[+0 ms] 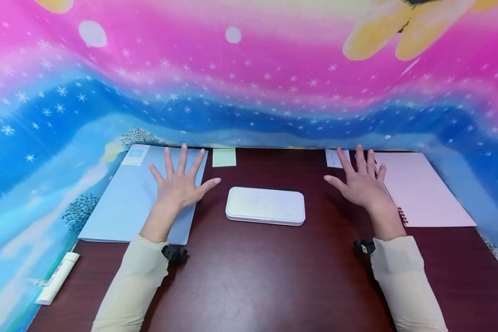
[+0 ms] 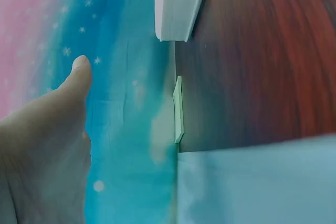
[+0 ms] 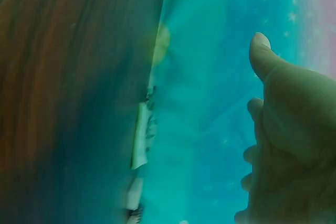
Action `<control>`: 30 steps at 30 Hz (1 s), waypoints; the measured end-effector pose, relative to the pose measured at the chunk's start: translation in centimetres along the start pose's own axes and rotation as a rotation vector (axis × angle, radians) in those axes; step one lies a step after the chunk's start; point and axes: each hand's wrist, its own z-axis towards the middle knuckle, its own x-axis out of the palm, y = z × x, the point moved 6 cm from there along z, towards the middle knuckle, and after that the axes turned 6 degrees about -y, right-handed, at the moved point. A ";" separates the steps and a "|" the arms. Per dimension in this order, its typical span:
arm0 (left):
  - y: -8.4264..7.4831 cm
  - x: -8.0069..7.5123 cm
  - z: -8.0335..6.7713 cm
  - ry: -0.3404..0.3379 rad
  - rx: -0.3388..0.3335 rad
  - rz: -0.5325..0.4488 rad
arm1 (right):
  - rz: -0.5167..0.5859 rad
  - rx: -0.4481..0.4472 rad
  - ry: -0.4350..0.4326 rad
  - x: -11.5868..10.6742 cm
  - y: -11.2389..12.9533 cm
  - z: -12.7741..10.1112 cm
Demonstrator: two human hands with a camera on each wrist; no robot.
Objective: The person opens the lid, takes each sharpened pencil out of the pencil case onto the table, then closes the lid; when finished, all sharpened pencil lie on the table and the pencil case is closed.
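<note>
One backdrop cloth (image 1: 249, 83), pink over blue with snowflakes, fills the whole rear and both flanks; one dark wooden table (image 1: 265, 276) spreads below it; one pale blue folder (image 1: 124, 203) lies on the left side of the table, one pink spiral notebook (image 1: 423, 189) on the right; one white case (image 1: 265, 205), lid down, sits flat in the middle, between the two hands and touched by neither; two hands are out, palms down, fingers straight and spread apart; the left hand (image 1: 178, 184) is over the blue folder's right edge, thumb pointing toward the case; the right hand (image 1: 361, 182) is beside the notebook's spiral edge, holding nothing; one white tube (image 1: 58, 277) lies at the table's left edge, well apart from everything; one green sticky note (image 1: 224, 157) sits at the back edge beside the folder; one small white card (image 1: 333, 158) lies at the back, just by the right fingertips; nothing stands between either hand and the case.
</note>
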 end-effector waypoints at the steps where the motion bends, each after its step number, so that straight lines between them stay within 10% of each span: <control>1: -0.1 -0.2 0.0 -0.002 0.011 0.016 | -0.008 -0.012 -0.003 -0.2 0.4 0.0; 11: -2.5 0.2 -1.1 0.080 0.177 0.149 | -0.103 -0.177 0.046 0.5 5.0 -0.7; 23: -6.1 3.6 -2.5 0.242 0.273 -0.029 | -0.049 -0.450 0.282 5.1 10.5 -2.2; 30: -7.2 4.6 -2.4 0.290 0.336 -0.094 | -0.072 -0.443 0.410 7.3 11.7 -2.5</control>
